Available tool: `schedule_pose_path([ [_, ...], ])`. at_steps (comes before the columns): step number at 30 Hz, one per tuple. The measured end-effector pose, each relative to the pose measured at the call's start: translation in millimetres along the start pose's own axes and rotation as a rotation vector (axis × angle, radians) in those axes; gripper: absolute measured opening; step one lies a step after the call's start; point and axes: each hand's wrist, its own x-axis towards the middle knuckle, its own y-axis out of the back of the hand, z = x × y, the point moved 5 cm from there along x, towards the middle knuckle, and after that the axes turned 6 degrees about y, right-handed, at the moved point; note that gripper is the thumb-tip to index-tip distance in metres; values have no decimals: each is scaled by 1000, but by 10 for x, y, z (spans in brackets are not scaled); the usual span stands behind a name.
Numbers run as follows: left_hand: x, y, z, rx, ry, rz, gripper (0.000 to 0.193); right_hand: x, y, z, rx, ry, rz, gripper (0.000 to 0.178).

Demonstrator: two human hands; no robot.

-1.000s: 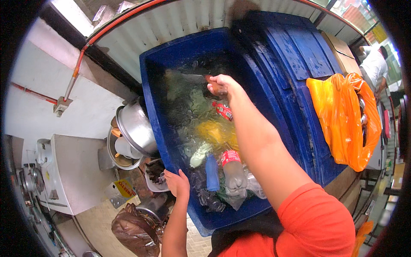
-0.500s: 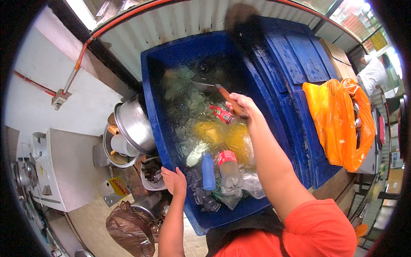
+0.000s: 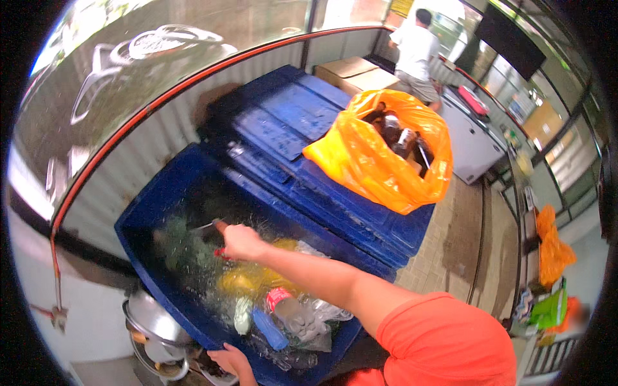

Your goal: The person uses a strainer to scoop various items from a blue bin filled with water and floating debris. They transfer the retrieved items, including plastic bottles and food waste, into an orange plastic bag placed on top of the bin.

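Note:
My right hand (image 3: 241,243) is closed around the handle of a wooden-handled tool (image 3: 220,225). Its thin metal part points left over the icy water in a deep blue tub (image 3: 145,260), and its far end is lost in the water. Just under that hand is a red-labelled can or bottle (image 3: 221,255), mostly hidden. My left hand (image 3: 228,358) is by the tub's near-left rim with its fingers stretched out, holding nothing. Nearer me in the tub float yellow bundles (image 3: 237,280), a clear bottle with a red label (image 3: 291,310), a blue bottle (image 3: 269,329) and a pale green-white item (image 3: 243,315).
A blue lid (image 3: 277,116) covers the tub's far side. On it stands an orange plastic bag (image 3: 341,161) of dark bottles. Cardboard boxes (image 3: 354,74) sit behind. A person (image 3: 415,55) in white is farther back. Metal pots (image 3: 154,315) stand left of the tub.
The view has swung right and up, so the orange bag and the person show more centrally. My right hand still grips the wooden-handled tool; my left hand stays by the tub's rim.

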Motion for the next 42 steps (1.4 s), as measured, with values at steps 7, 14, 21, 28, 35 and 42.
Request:
schedule_pose_path([
  [7,67,-115,-67,-43,-124,68,76,318,-185,-86,-293,70,-67,17],
  [14,-12,-27,14,55,-35,94,72,420,-279,-139,-277,61,24,19],
  [21,-37,60,3,-103,-28,73,71,845,178,-120,-409,134,-40,26],
  [28,-72,136,73,-14,18,50,71,1941,535,-62,-621,32,-576,28],
  [35,-53,31,33,30,-37,86,70,2558,629,-394,-703,-8,-437,20],
  [42,-47,-42,-24,-9,-50,89,71,2103,220,-232,-645,104,-136,49],
])
